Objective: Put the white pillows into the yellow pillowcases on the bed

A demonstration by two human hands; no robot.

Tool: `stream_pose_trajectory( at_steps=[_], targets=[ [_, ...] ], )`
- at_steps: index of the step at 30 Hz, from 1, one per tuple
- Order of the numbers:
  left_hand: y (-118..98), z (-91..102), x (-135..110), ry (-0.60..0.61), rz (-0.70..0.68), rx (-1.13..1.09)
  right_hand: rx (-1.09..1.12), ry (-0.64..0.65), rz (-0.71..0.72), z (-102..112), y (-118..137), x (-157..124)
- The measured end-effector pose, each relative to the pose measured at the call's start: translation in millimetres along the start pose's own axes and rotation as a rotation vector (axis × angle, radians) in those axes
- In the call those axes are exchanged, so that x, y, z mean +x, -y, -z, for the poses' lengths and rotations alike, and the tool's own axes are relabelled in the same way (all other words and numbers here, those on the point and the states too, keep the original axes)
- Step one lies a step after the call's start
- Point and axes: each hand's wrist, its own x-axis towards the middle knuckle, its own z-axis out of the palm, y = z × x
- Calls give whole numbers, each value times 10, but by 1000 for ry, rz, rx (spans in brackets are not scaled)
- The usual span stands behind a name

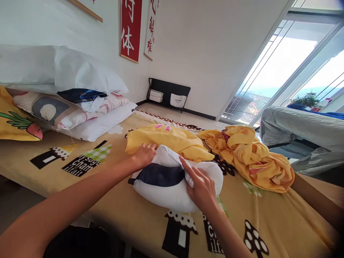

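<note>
A white pillow (pixel 169 195) with a dark navy panel (pixel 161 175) lies bunched in front of me on the bed. At its far left edge, my left hand (pixel 145 156) has its fingers curled over the white fabric. My right hand (pixel 201 184) grips a raised fold on the pillow's right side, thumb hidden. Just beyond both hands, a yellow pillowcase (pixel 172 141) with pink marks lies flat and touches the pillow. To the right sits a crumpled heap of yellow cloth (pixel 249 157).
A patterned tan bedsheet (pixel 107 193) covers the bed. At the left, white and patterned pillows (pixel 80 71) are stacked beside a yellow pineapple-print pillow (pixel 18 118). A grey-covered piece of furniture (pixel 303 125) stands near the window (pixel 268 68). A black rack (pixel 169 91) is by the wall.
</note>
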Motion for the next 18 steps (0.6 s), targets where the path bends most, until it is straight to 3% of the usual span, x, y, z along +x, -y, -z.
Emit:
stream_pose_trajectory(
  at_steps=[3,8,13,18],
  targets=[
    [39,-21,-45,23,39,7,-35,72,-34,32,9,75],
    [255,-181,-104,-81,-23,-116,-59,134,-47,62,-4,138],
    [369,-212,-86,-38,-137,-70,-125,89,-36,18,2,192],
    [282,-210,28,-32,25,-128,-285,31,-15,-40,37,262]
  ],
)
